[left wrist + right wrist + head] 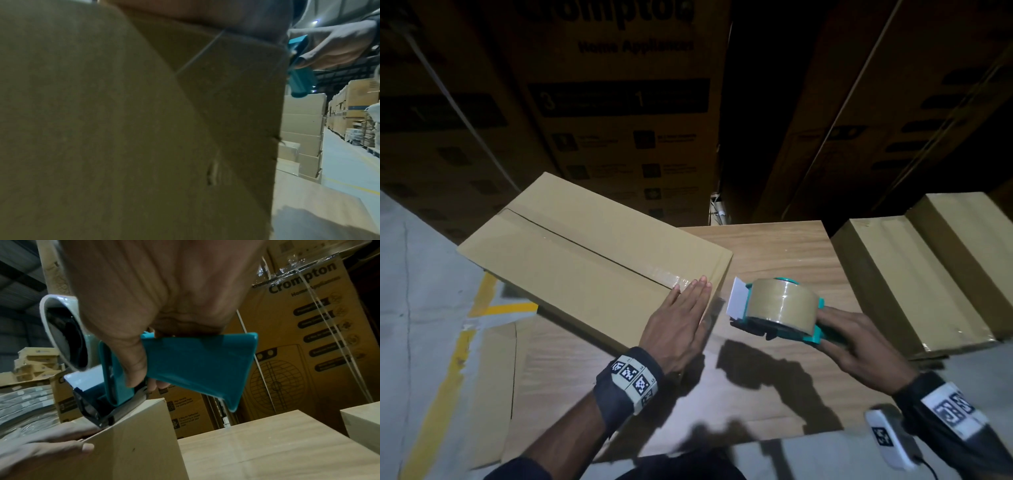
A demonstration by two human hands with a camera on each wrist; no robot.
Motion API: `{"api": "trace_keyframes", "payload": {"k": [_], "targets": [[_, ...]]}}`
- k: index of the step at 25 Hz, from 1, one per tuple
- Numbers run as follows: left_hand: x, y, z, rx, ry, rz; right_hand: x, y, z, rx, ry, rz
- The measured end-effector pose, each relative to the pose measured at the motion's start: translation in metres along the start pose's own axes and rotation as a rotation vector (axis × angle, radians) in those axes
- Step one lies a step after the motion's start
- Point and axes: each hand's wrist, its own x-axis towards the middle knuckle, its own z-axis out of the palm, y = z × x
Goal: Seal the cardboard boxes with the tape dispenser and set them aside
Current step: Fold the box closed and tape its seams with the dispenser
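Note:
A flat cardboard box [571,260] lies at a slant on the wooden table [784,253], with clear tape along its centre seam. My left hand [681,318] rests flat on the box's near right corner, fingers straight. In the right wrist view that hand [47,444] lies on the box top [131,434]. My right hand [859,346] grips the handle of a teal tape dispenser [777,308], which carries a brown tape roll, just right of the box. The left wrist view is mostly filled by the box side [123,129], with the dispenser handle [302,84] at the upper right.
Two more flat cardboard boxes [928,274] lie at the table's right side. Tall printed cartons [619,102] stand stacked behind the table. The grey floor [421,274] with yellow lines lies to the left. A flattened cardboard sheet [493,394] sticks out under the table's left edge.

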Motion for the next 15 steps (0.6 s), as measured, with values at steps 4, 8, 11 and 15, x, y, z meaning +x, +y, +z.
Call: {"api": "trace_keyframes", "payload": {"k": [4, 8, 11, 15], "targets": [[0.004, -0.003, 0.004, -0.006, 0.008, 0.004, -0.02, 0.009, -0.015, -0.011, 0.024, 0.01], [0.002, -0.002, 0.005, -0.006, 0.009, 0.005, -0.016, 0.033, 0.025, -0.118, -0.079, 0.053], [0.002, -0.001, 0.003, 0.001, -0.006, 0.004, 0.0, 0.051, 0.072, -0.187, -0.208, 0.103], [0.004, -0.005, 0.005, 0.021, 0.008, -0.007, 0.028, 0.051, 0.1, -0.176, -0.272, 0.094]]}}
